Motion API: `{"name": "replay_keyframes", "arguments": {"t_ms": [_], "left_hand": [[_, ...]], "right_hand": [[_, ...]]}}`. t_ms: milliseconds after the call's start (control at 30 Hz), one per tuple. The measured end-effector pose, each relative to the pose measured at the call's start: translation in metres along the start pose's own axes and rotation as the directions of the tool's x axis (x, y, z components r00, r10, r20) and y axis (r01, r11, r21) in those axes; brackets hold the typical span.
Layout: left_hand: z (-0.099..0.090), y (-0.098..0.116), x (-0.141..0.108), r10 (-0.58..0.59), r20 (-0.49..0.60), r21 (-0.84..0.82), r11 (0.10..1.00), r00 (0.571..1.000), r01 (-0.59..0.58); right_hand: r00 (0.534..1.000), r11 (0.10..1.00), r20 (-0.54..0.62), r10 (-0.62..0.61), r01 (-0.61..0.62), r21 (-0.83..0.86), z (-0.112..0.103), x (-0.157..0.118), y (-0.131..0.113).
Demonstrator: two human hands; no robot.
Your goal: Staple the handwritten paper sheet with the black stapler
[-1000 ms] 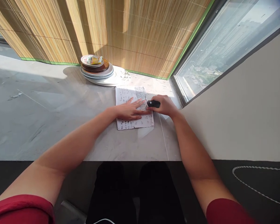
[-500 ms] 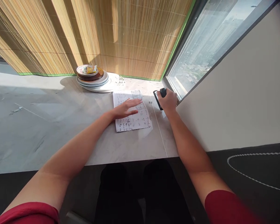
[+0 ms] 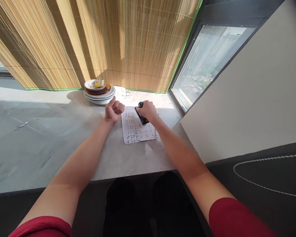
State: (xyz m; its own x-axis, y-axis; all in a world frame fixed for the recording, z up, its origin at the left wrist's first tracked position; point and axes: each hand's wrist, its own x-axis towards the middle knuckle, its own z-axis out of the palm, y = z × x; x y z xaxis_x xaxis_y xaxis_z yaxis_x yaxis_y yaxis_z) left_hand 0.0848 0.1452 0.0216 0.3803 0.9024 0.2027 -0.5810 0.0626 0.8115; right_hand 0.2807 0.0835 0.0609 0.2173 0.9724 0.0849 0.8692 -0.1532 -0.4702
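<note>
A sheet of paper point(image 3: 130, 131) covered in handwriting lies on the pale stone-look counter point(image 3: 71, 138). My right hand point(image 3: 148, 110) grips a black tool point(image 3: 141, 117) with a rounded knob and a flat base. The tool is over the upper part of the sheet, covering the dense patch of writing; whether it presses on the paper I cannot tell. My left hand point(image 3: 114, 111) is closed in a loose fist beside the sheet's upper left edge, with nothing visible in it. Its curled fingers face right.
A stack of plates point(image 3: 100, 98) with a small yellow packet point(image 3: 99, 84) on top stands behind my left hand. A bamboo blind point(image 3: 93, 42) hangs along the back. To the right are a window point(image 3: 199, 65) and a white wall point(image 3: 246, 92). Small scraps point(image 3: 22, 125) lie at left.
My right hand has brought the black tool leftward from beside the sheet to over it. My left hand has lifted off the paper, moved left and closed. The view has shifted slightly.
</note>
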Motion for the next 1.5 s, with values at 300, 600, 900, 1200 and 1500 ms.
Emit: {"name": "replay_keyframes", "arguments": {"t_ms": [300,600,900,1200,1500], "left_hand": [[-0.004,0.002,-0.001,-0.015,-0.012,-0.168,0.986,1.000,0.013],[0.000,0.005,-0.002,-0.016,0.002,-0.146,0.989,1.000,0.016],[-0.005,0.003,0.001,-0.059,0.044,-0.042,0.997,0.997,0.061],[-0.012,0.012,0.000,0.054,0.029,-0.179,0.983,0.998,-0.048],[-0.041,0.035,-0.001,0.258,-0.091,-0.100,0.959,0.962,-0.266]], "right_hand": [[0.982,0.998,0.178,0.060,-0.065,0.025,0.036,-0.044,-0.032],[0.984,0.985,0.060,0.169,-0.170,0.013,-0.005,-0.120,0.032],[0.989,0.991,-0.129,0.072,-0.056,0.121,-0.025,-0.086,0.106],[0.964,0.961,0.099,-0.246,0.256,-0.100,0.048,-0.032,0.072],[0.891,0.883,0.099,-0.444,0.453,-0.119,0.107,-0.011,-0.036]]}}
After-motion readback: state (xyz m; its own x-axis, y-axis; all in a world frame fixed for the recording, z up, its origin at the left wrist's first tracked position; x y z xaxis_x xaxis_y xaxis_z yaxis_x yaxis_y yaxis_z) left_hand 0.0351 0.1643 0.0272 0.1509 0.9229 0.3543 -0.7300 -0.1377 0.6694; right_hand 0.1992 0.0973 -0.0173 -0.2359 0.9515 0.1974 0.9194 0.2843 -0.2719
